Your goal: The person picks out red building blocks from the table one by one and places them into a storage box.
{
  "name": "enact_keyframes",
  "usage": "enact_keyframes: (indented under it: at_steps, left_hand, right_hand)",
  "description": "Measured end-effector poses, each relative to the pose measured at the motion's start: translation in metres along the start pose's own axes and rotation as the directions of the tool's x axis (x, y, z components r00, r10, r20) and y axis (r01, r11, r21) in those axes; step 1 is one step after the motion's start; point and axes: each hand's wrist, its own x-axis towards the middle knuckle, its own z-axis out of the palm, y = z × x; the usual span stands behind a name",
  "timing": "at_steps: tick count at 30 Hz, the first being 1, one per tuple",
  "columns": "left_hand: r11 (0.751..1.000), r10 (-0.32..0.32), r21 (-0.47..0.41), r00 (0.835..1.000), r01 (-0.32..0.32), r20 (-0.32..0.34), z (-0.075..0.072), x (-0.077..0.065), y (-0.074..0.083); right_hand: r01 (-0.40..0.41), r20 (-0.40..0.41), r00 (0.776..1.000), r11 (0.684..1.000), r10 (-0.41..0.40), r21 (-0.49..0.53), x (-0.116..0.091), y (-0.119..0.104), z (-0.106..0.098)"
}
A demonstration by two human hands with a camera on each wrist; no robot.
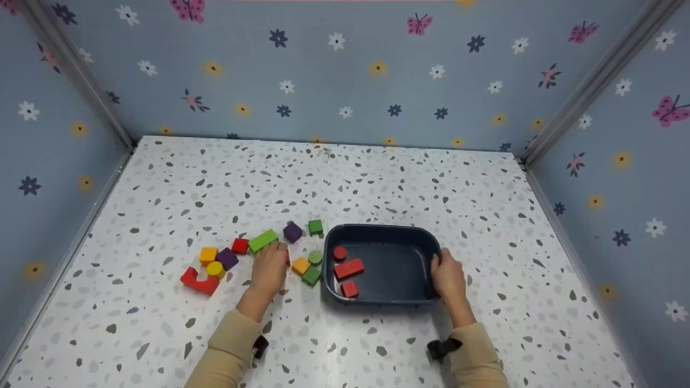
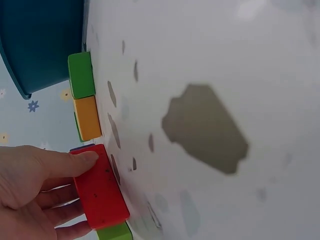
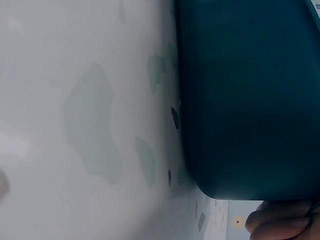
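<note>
My left hand [image 1: 269, 270] reaches down among the loose blocks left of a dark blue basin [image 1: 401, 264]. In the left wrist view its thumb and fingers grip a red rectangular block [image 2: 102, 192], low at the tabletop. Beyond the fingertips lies a light green block [image 1: 263, 240]. My right hand [image 1: 449, 276] holds the basin by its right end, fingers at the outside and thumb over the rim. Inside the basin, along its left side, are a red round block [image 1: 339, 253], a red oblong block [image 1: 349, 268] and a red cube [image 1: 350, 289].
Left of my left hand sit a red arch block [image 1: 199, 282], a yellow cylinder [image 1: 215, 270], an orange cube [image 1: 208, 255], a purple block [image 1: 227, 259] and a red cube [image 1: 240, 246]. Green, orange and purple [image 1: 292, 232] blocks lie nearer the basin. Patterned walls [image 1: 345, 70] enclose the speckled table.
</note>
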Motion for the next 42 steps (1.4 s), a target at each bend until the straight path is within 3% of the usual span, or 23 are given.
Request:
enact_keyframes:
  at_steps: [11, 19, 25, 31, 38, 42]
  left_hand:
    - [0.999, 0.031, -0.027, 0.996, -0.034, -0.082, -0.001, -0.001, -0.003]
    - [0.991, -0.046, -0.126, 0.997, 0.039, -0.057, -0.01, -0.004, 0.008]
    - [0.986, -0.071, -0.161, 0.993, 0.055, -0.095, -0.018, -0.008, 0.021]
    - [0.989, -0.032, -0.15, 0.985, 0.006, -0.171, -0.025, -0.011, 0.036]
    - [0.986, 0.042, -0.145, 0.959, -0.086, -0.28, -0.032, -0.015, 0.055]
    - [0.981, 0.077, -0.144, 0.947, -0.127, -0.311, -0.035, -0.017, 0.066]
  right_hand:
    - [0.005, 0.002, 1.0, 1.0, -0.005, 0.008, 0.0, -0.001, -0.001]
    - [0.034, -0.006, 0.999, 0.999, -0.034, -0.018, -0.001, 0.001, 0.0]
    - [0.0, 0.024, 1.0, 1.0, 0.001, -0.016, 0.0, 0.0, -0.001]
    - [-0.007, 0.023, 1.0, 1.0, 0.007, -0.013, -0.001, 0.0, -0.001]
    - [-0.006, 0.009, 1.0, 1.0, 0.006, -0.001, -0.001, -0.001, -0.001]
    - [0.007, -0.007, 1.0, 1.0, -0.007, -0.003, -0.001, -0.001, -0.001]
